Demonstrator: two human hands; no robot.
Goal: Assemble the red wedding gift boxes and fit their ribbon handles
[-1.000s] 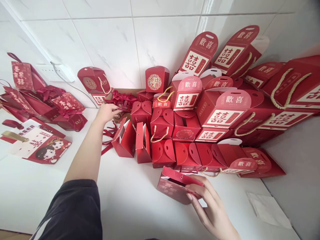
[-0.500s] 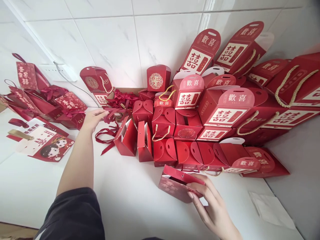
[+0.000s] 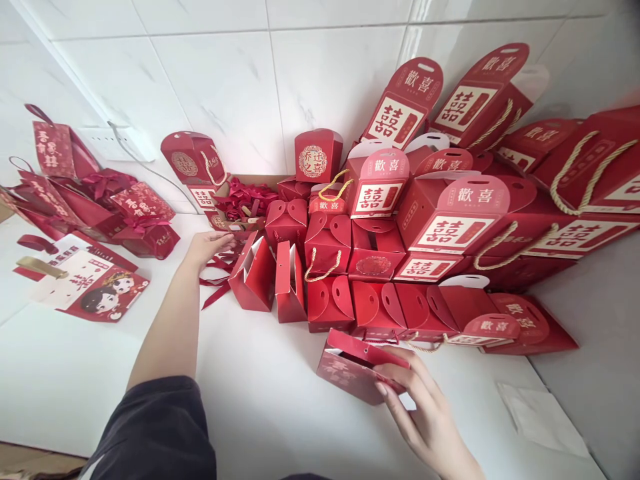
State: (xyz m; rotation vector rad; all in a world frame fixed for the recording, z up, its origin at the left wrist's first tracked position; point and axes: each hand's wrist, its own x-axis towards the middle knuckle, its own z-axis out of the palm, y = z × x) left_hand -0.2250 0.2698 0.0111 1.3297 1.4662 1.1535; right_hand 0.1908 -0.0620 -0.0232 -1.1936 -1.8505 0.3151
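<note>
My right hand [image 3: 425,400] grips the side of a small dark red gift box [image 3: 345,377], thumb on the front and fingers over the top edge. The box stands on the white table with its top partly open. My left hand [image 3: 213,248] reaches forward to a dark red ribbon [image 3: 216,293] on the table, fingers closed together over it; the fingertips partly hide the ribbon. Just right of that hand stand two upright red boxes, an open-topped one [image 3: 251,277] and a narrower one [image 3: 290,283]. Behind it is an open carton [image 3: 243,230] full of red ribbons.
Many red gift boxes [image 3: 463,213], some with rope handles, are stacked along the wall at right. Ribboned boxes [image 3: 145,233] and a box printed with cartoon faces [image 3: 100,287] stand at left. A white tissue [image 3: 543,413] lies at the right edge.
My left hand has moved right and slightly down, from the carton's front to the ribbon on the table. Ribbon that lay across the carton's front is gone from there. My right hand stays put.
</note>
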